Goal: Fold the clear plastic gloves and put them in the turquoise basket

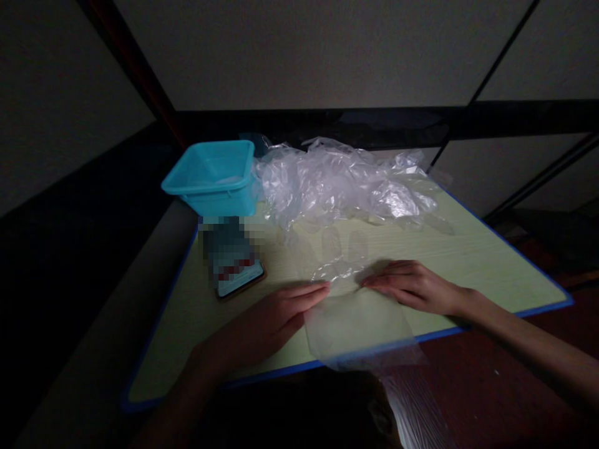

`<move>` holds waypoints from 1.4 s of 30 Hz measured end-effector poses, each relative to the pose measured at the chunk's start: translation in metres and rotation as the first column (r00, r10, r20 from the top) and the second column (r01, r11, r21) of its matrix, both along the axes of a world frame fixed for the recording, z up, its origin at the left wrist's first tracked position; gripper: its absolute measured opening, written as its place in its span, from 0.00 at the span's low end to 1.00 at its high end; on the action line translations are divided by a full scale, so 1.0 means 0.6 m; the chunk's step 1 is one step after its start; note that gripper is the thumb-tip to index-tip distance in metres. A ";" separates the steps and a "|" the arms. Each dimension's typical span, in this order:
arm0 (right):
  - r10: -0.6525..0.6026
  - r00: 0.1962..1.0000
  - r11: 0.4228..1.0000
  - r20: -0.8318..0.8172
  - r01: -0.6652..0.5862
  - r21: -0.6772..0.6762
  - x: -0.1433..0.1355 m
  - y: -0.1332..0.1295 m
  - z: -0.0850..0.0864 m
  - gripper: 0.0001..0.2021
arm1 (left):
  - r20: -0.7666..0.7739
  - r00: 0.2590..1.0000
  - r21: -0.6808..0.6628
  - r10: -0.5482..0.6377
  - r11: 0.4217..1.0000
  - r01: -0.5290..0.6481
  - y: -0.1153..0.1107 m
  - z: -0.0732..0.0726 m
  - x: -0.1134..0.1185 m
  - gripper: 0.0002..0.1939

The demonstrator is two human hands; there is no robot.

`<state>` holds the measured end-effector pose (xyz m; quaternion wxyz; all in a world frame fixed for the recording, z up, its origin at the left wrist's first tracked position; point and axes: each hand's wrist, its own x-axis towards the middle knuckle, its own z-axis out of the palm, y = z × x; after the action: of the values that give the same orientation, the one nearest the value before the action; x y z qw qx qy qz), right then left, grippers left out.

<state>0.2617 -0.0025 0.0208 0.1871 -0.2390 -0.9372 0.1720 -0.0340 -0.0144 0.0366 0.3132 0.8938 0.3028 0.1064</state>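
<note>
A clear disposable plastic glove (360, 324) lies spread on the table, its finger parts pointing toward the back and its wide cuff hanging over the front edge. My left hand (290, 308) has its fingers together, their tips closed on the glove's left side near the middle. On the opposite side, the fingertips of my right hand (416, 284) are pinched on the same film. Between the hands the plastic is wrinkled in a shiny band. Behind it sits a large loose heap of clear plastic gloves (332, 184).
A turquoise plastic basket (219, 196) stands at the table's back left. In front of it lies a phone (241, 280), its screen partly blurred out. The pale table (496, 284) has a blue edge, and a panelled wall (318, 56) rises behind it.
</note>
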 end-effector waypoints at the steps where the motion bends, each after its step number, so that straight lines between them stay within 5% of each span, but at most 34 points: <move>1: -0.005 1.000 1.000 0.000 0.005 -0.004 -0.001 0.001 0.001 0.14 | -0.002 1.000 -0.009 0.007 1.000 -0.007 0.001 0.000 0.001 0.21; 11: -0.018 1.000 0.999 -0.005 0.018 -0.034 -0.002 0.003 0.002 0.14 | 0.003 1.000 -0.002 -0.011 1.000 0.011 0.007 0.010 0.013 0.20; 26: -0.046 0.998 0.995 -0.036 0.043 -0.093 -0.001 0.008 0.004 0.14 | 0.104 0.983 -0.151 0.149 0.980 -0.132 0.015 0.012 0.006 0.20; 31: -0.092 0.996 0.969 0.006 0.091 -0.230 -0.007 0.015 0.022 0.14 | 0.083 0.972 -0.213 0.222 0.956 -0.200 0.031 0.002 0.008 0.18; 35: -0.166 0.986 0.932 -0.006 0.155 -0.328 -0.014 0.022 0.026 0.14 | 0.153 0.939 -0.342 0.307 0.908 -0.241 0.049 -0.011 0.014 0.16; 39: -0.281 0.957 0.871 -0.075 0.222 -0.439 -0.020 0.026 0.018 0.16 | 0.264 0.857 -0.587 0.442 0.779 -0.221 0.060 -0.021 0.022 0.15; 42: -0.352 0.927 0.804 -0.133 0.226 -0.550 -0.025 0.027 0.010 0.14 | 0.285 0.815 -0.609 0.505 0.752 -0.253 0.062 -0.025 0.028 0.16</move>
<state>0.2469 0.0139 0.0265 0.2453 -0.4003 -0.7784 0.4168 -0.0174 0.0230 0.0217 0.5837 0.6369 0.4225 0.2742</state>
